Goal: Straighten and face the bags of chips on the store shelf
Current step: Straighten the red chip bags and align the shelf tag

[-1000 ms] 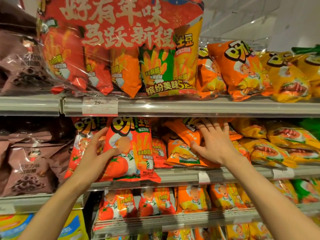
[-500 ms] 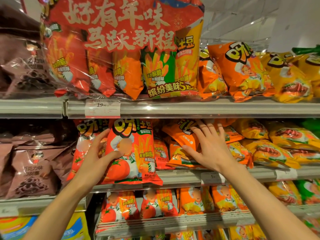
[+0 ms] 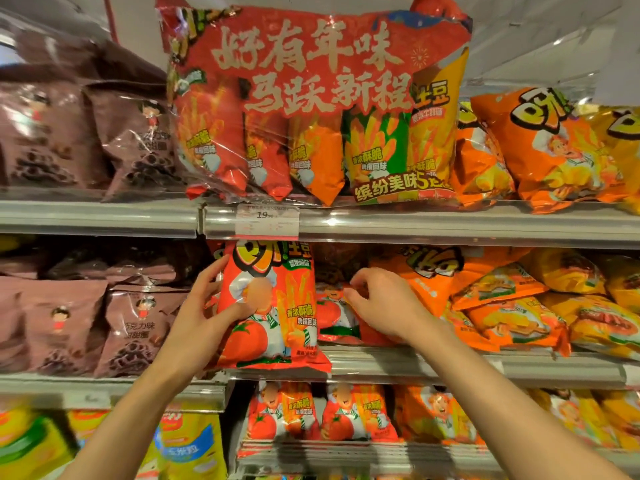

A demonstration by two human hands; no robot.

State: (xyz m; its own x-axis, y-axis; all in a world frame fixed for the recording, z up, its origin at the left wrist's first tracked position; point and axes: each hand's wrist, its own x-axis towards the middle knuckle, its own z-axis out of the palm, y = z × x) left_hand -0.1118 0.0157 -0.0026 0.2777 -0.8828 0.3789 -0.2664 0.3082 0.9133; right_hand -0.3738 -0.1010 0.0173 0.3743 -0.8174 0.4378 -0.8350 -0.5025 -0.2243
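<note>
Chip bags on the middle shelf (image 3: pixel 398 363), left to right: the red tomato bag (image 3: pixel 273 306) stood upright at the shelf lip, the left hand (image 3: pixel 201 320) gripping its left edge, thumb across the front. Beside it the right hand (image 3: pixel 381 306), fingers curled, reached a smaller red bag (image 3: pixel 334 317) set farther back; whether it pinched the bag could not be told. Judged best: draw that bag forward level, label outward.

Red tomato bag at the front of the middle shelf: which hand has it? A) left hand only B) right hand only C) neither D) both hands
A: the left hand grips the red tomato bag's left edge, thumb across its front, while the right hand reaches behind it.
</note>
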